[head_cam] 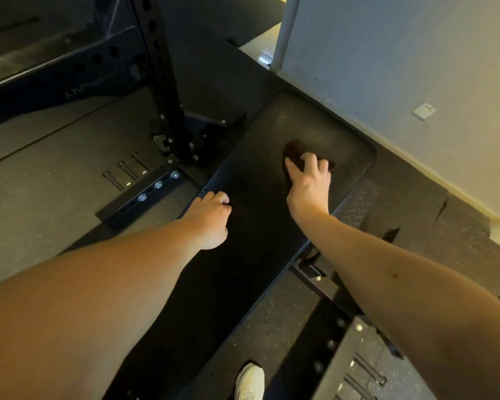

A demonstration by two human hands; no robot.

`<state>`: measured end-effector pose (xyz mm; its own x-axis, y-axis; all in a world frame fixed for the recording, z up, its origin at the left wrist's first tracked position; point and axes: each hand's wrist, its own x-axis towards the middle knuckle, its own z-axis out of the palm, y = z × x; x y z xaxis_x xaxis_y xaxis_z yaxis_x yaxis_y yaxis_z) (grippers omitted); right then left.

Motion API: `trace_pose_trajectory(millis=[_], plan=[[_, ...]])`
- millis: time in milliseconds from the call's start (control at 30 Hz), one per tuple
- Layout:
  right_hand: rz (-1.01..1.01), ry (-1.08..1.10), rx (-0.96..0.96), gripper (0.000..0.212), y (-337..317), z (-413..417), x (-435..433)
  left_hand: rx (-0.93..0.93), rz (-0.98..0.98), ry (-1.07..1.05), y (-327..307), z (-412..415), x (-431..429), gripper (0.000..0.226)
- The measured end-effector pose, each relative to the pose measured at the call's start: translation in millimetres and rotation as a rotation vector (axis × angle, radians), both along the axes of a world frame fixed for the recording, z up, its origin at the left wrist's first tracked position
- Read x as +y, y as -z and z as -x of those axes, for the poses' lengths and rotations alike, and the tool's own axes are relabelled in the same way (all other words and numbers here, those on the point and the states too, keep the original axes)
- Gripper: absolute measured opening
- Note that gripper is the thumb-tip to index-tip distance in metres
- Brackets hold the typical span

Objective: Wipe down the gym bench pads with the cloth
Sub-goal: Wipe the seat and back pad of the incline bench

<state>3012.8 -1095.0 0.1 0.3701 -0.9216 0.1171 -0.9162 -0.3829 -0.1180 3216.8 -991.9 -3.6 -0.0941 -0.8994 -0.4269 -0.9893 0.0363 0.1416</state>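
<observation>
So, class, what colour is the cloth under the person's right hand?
Dark reddish brown. The cloth shows best in the head view, the only view here.

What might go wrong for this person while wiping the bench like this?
The left hand leans at the very edge of the bench pad; it might slip off. The cloth is bunched small under the right hand, so strokes may miss patches, hard to spot on the dark pad. Metal pins lie on the floor by the rack foot, a possible trip hazard.
</observation>
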Motion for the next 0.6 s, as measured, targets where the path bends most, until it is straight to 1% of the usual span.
trace_pose_trajectory(millis=[67,200,267,333,367,467,533,600], plan=[[-0.038,-0.097,0.020,0.067,15.1,-8.0,28.8,-0.003,-0.002,0.008,2.9,0.8,1.5,0.058],[-0.247,-0.331,0.162,0.071,33.1,-21.7,90.7,-0.004,0.013,0.012,10.6,0.4,6.0,0.060],[-0.247,-0.466,0.228,0.070,31.9,-20.6,98.6,0.007,0.020,0.006,12.8,-0.8,6.2,0.059],[-0.177,-0.535,0.280,0.068,25.6,-13.4,74.5,0.029,0.011,0.000,12.4,-1.6,4.6,0.059],[-0.122,-0.507,0.270,0.067,19.0,-10.4,54.6,0.035,0.004,-0.001,11.8,-1.8,3.7,0.060],[0.016,-0.224,0.186,0.066,-9.1,-2.4,-8.7,0.029,0.005,-0.006,11.4,-3.1,2.1,0.060],[0.037,-0.103,0.170,0.068,-18.8,-2.6,-31.7,0.031,0.001,0.004,11.8,-4.8,2.4,0.060],[0.022,-0.047,0.116,0.070,-14.2,-10.0,-28.4,0.038,0.003,0.010,12.5,-7.8,3.8,0.060]])
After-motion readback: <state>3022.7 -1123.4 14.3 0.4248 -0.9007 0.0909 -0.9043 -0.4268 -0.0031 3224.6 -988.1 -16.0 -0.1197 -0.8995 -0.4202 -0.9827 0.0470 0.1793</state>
